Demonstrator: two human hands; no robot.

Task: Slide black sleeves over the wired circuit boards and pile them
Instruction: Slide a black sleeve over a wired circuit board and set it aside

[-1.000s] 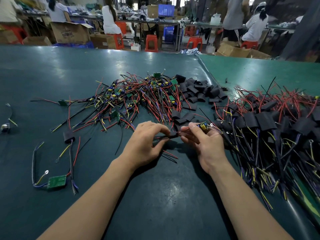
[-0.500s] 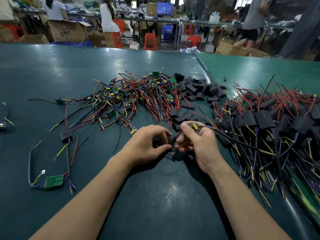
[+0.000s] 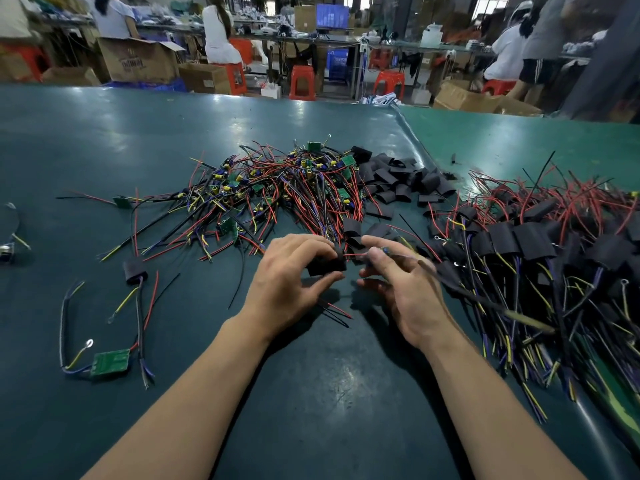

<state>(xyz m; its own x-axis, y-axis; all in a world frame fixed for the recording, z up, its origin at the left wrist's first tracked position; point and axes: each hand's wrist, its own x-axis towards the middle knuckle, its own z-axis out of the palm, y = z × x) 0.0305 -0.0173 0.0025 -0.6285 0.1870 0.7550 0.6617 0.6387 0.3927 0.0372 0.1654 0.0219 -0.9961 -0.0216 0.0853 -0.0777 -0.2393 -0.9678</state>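
Note:
My left hand (image 3: 287,275) pinches a black sleeve (image 3: 326,264) between thumb and fingers at the table's middle. My right hand (image 3: 398,282) pinches the wires (image 3: 450,282) of the board that runs into that sleeve; the board itself is hidden. The wires trail right, blurred. Behind my hands lies a heap of bare wired circuit boards (image 3: 277,188). Loose black sleeves (image 3: 394,178) are scattered to its right. A big pile of sleeved boards (image 3: 540,244) fills the right side.
A lone green board with wires (image 3: 109,362) and a sleeved one (image 3: 134,271) lie at the left on the dark green table mat (image 3: 311,393). A small part (image 3: 7,251) sits at the far left edge. People, boxes and red stools stand beyond the table.
The black sleeve has come fully into my left hand's pinch. My right hand has shifted from the board's capacitor end to its wires, which now swing out to the right.

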